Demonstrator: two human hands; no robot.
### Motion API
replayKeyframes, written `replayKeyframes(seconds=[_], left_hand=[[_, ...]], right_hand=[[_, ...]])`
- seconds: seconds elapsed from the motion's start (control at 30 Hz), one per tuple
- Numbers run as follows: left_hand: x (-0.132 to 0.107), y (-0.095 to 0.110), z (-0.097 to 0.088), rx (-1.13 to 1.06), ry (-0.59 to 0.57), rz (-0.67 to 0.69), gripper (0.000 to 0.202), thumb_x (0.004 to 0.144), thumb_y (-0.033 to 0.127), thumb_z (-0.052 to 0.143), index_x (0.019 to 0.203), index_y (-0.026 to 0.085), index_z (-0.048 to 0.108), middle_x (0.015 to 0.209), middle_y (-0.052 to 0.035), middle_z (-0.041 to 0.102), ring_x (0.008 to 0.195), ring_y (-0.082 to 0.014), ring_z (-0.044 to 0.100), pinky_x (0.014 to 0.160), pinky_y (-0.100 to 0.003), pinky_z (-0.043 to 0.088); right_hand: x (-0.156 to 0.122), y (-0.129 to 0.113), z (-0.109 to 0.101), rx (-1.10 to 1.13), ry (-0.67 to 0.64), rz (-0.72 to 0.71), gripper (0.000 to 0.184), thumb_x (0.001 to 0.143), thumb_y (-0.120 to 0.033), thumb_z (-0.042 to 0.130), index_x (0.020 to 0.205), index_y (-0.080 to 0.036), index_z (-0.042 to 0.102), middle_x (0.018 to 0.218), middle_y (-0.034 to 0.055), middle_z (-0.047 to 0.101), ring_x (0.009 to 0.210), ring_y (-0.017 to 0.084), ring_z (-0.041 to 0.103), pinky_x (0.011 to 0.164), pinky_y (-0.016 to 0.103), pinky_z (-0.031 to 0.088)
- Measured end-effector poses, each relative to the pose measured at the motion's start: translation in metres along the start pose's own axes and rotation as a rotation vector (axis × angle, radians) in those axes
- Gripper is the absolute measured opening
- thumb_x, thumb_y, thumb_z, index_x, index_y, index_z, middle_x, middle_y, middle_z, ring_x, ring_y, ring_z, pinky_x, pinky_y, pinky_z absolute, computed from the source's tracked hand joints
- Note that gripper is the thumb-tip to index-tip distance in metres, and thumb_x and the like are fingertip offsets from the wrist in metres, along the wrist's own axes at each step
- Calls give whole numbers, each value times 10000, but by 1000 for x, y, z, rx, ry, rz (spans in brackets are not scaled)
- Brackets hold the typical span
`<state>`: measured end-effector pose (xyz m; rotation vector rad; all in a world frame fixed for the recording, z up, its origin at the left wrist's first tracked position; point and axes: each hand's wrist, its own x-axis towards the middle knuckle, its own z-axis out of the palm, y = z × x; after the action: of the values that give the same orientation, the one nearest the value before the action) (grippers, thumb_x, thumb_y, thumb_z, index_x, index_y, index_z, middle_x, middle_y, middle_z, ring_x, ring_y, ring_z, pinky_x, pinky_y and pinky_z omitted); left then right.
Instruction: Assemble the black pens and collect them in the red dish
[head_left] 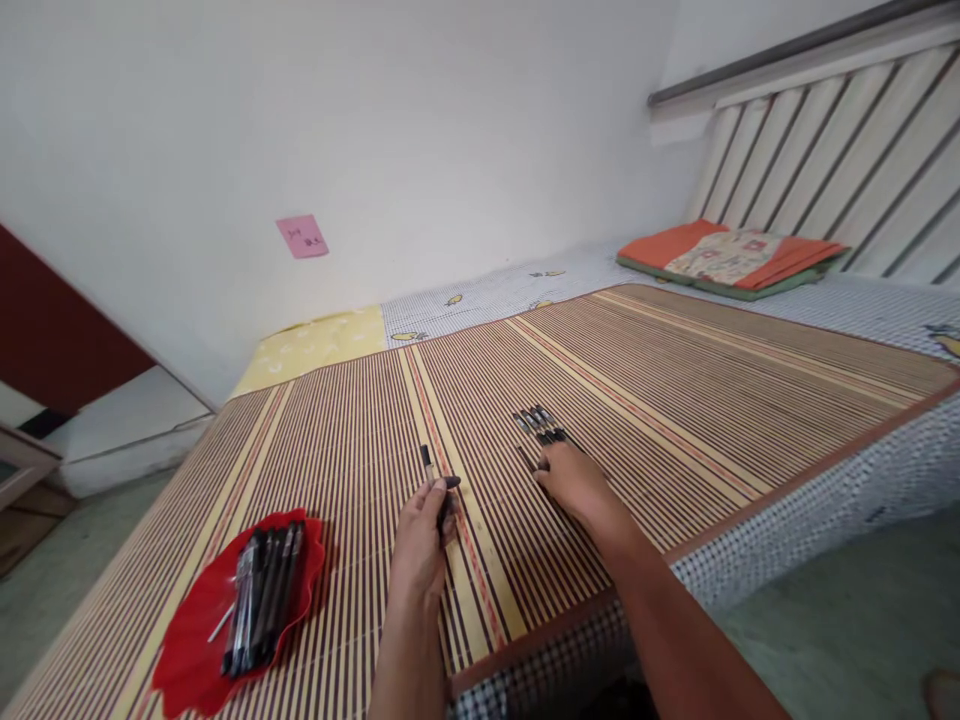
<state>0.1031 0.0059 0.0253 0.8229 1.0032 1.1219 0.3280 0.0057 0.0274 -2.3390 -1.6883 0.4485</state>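
My left hand (420,535) rests on the striped bamboo mat (675,370), closed around a pen (429,466) whose tip sticks out past the fingers. To its right, my right hand (574,480) lies low on the mat with its fingertips pinching a dark pen (527,459). Just beyond those fingers sits a small row of black pens (538,423). A red dish (191,640) near my left forearm holds several more black pens (262,595).
The mat covers a bed with a checked sheet (862,490). An orange folded cushion (731,258) lies at the far right by a slatted headboard (825,150). A pink note (301,236) is stuck on the white wall. The floor drops away at the left and right.
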Motion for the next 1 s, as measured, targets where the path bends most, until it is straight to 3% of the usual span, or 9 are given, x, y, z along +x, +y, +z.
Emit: replayKeyframes(seconds=[0.17, 0.53, 0.7, 0.77, 0.87, 0.93, 1.0], left_hand=[[0, -1, 0, 0, 1, 8, 462, 671, 499, 840, 899, 142, 656, 609, 56, 530, 447, -43, 376, 420, -177, 257], [-4, 2, 9, -13, 32, -16, 491, 598, 503, 875, 843, 140, 655, 581, 58, 527, 438, -38, 365, 418, -170, 243], [-3, 0, 10, 18, 21, -33, 464, 590, 453, 887, 865, 134, 690, 608, 51, 555, 438, -33, 378, 424, -168, 263], [-2, -1, 11, 8, 49, -7, 478, 566, 421, 896, 890, 127, 706, 663, 24, 618, 439, -26, 374, 426, -167, 263], [-2, -2, 14, -10, 61, 21, 504, 564, 398, 899, 948, 121, 724, 767, -18, 686, 451, -22, 371, 441, -171, 290], [-3, -1, 16, -10, 19, 42, 473, 585, 402, 894, 931, 123, 732, 727, -1, 663, 449, -23, 355, 437, -175, 278], [-5, -1, 17, -16, -34, 71, 424, 615, 408, 885, 896, 127, 735, 682, 20, 625, 447, -24, 338, 429, -177, 251]], right_hand=[[-2, -5, 0, 10, -19, -5, 210, 871, -307, 626, 936, -135, 728, 952, 159, 747, 914, 262, 705, 711, 307, 435], [-6, -25, 15, 83, -6, -35, 196, 830, -171, 608, 950, -76, 730, 981, 228, 737, 921, 279, 699, 738, 319, 448], [-6, -31, 18, 228, 38, -113, 115, 819, -177, 584, 783, -131, 684, 828, 126, 727, 810, 206, 689, 674, 267, 447], [-8, -36, 17, 374, 42, -180, 143, 855, -224, 542, 791, -155, 650, 794, 64, 709, 739, 159, 682, 634, 233, 462], [-14, -48, 16, 854, -36, -243, 153, 847, -313, 552, 839, -171, 608, 703, 3, 661, 573, 128, 647, 536, 223, 481], [-18, -55, 13, 1128, -103, -263, 191, 794, -359, 613, 841, -174, 596, 631, -20, 627, 506, 128, 610, 491, 232, 472], [-21, -61, 10, 1202, -118, -294, 215, 763, -375, 645, 833, -176, 604, 606, -33, 613, 497, 117, 581, 490, 227, 456]])
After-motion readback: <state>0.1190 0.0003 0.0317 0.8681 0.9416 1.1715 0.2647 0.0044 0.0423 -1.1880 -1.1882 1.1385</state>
